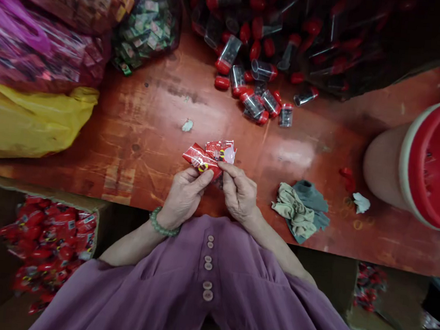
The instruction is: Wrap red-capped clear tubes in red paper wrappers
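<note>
At the table's near edge, my left hand [186, 190], with a green bead bracelet [162, 223] on its wrist, pinches a shiny red printed wrapper [197, 156] between thumb and fingers. My right hand [239, 190] is closed beside it, its index fingertip pressed on the same red packaging. A second red printed piece [217, 146] with a pale round patch sticks out behind the first. Whether the two pieces are joined I cannot tell. The undersides of the packaging and some fingertips are hidden.
Clear tubes with red caps [260, 104] spill across the back. Filled plastic bags [147, 28] and a yellow bag [29, 121] stand at left. Crumpled cloths [301, 209] and a red-rimmed bucket [386, 155] lie right. Below left, a carton [99, 226] holds red packets [55, 237].
</note>
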